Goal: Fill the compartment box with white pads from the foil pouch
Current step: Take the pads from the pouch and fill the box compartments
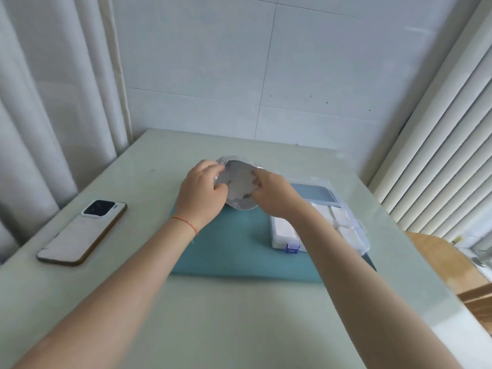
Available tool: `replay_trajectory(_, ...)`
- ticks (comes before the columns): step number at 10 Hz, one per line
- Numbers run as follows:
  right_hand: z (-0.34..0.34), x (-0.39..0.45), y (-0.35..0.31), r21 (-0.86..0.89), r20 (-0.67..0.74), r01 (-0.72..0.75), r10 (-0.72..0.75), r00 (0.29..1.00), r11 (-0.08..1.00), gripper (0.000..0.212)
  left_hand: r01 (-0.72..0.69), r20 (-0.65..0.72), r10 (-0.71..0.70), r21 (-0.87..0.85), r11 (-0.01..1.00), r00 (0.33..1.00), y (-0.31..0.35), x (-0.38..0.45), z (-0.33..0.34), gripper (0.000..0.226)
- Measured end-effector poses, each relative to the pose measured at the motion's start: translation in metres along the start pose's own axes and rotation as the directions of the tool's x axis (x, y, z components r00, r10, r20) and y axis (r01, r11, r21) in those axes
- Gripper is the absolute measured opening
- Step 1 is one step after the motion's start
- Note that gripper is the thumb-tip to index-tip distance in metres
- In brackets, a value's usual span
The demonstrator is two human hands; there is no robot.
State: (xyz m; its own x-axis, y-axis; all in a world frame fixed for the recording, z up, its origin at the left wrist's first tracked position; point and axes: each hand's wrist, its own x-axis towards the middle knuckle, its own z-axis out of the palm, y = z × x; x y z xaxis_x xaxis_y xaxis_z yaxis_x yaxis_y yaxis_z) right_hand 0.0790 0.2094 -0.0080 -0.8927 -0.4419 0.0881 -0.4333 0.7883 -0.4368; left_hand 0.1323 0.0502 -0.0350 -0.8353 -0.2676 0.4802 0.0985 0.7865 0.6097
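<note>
Left hand [203, 190] and right hand [274, 194] both pinch the foil pouch [239, 186] mouth apart, so I'd keep it spread wide (pads inside aren't visible) over the compartment box [319, 225].

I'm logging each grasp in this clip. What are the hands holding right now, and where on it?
Both grip the foil pouch: the left hand holds its left edge, the right hand its right edge, at the mouth.
</note>
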Motion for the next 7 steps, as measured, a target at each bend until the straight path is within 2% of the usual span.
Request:
replay_trajectory(2, 0.023, 0.029, -0.018, -0.208, 0.017, -0.018, 0.022, 1.000, 0.978, 0.036, 0.039, 0.020, -0.035, -0.242, 0.969, 0.999, 0.009, 0.010, 0.003, 0.044)
replay_trajectory(3, 0.035, 0.049, -0.017, -0.222, 0.007, -0.080, 0.083, 0.997, 0.972, 0.032, 0.063, 0.027, -0.058, -0.313, 0.948, 0.998, 0.009, 0.014, 0.003, 0.043)
replay_trajectory(6, 0.048, 0.077, -0.008, -0.311, 0.022, -0.148, 0.163, 0.986, 0.939, 0.028, 0.090, 0.047, -0.078, -0.383, 0.919, 0.996, 0.003, 0.023, 0.010, 0.039)
replay_trajectory(7, 0.034, 0.073, -0.016, -0.513, 0.173, -0.089, 0.204, 0.963, 0.854, 0.006, 0.097, 0.042, -0.088, -0.394, 0.914, 0.995, 0.000, 0.025, 0.010, 0.038)
